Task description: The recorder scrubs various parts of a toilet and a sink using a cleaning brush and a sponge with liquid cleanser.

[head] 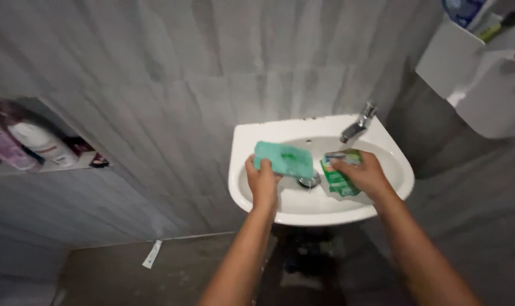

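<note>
A white wall-mounted basin [382,148] sits ahead of me with a chrome tap [358,122] at its back right and a metal drain [309,181] in the bowl. My left hand [262,182] holds a flat teal sponge [284,159] by its near edge, above the left half of the bowl. My right hand [364,174] grips a crumpled green plastic packet [338,177] over the right half, just below the tap's spout.
A wall niche [70,164] at the left holds several bottles. A small white tube [152,254] lies on the dark floor below it. A white shelf unit [467,62] with items hangs at the upper right. Grey tiled walls surround the basin.
</note>
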